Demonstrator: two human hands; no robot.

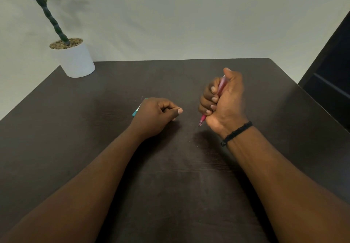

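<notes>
Two hands and two pens on a dark surface (170, 176).

**Pens (2).** The pink pen (222, 84) is right of centre, enclosed in the right hand (223, 100). Its tip projects below the fist toward the lower left and is clear of the surface. The teal pen (137, 110) is left of centre. Only a short slanted stretch shows along the upper-left edge of the left hand (155, 116), and the rest is hidden by that hand.

**Hands (2).** The right fingers (210, 99) are curled tightly round the pink pen, with the thumb raised at the upper end of the barrel. The left fingers (168, 106) are curled in, the thumb is laid against the forefinger, and the hand rests on the surface. It cannot be told whether these fingers hold the teal pen or merely cover it.

**Surroundings.**
- One black bracelet (236, 133) is on the right wrist.
- One white pot (75, 61) stands at the upper-left corner of the surface, well apart from both hands. It is topped with gravel and holds a leafy plant on a twisted stem.
- One dark panel (333, 68) is at the right edge of the frame.
- A pale wall (189, 15) is behind.
- Both forearms cross the lower half of the surface and cover much of it.
</notes>
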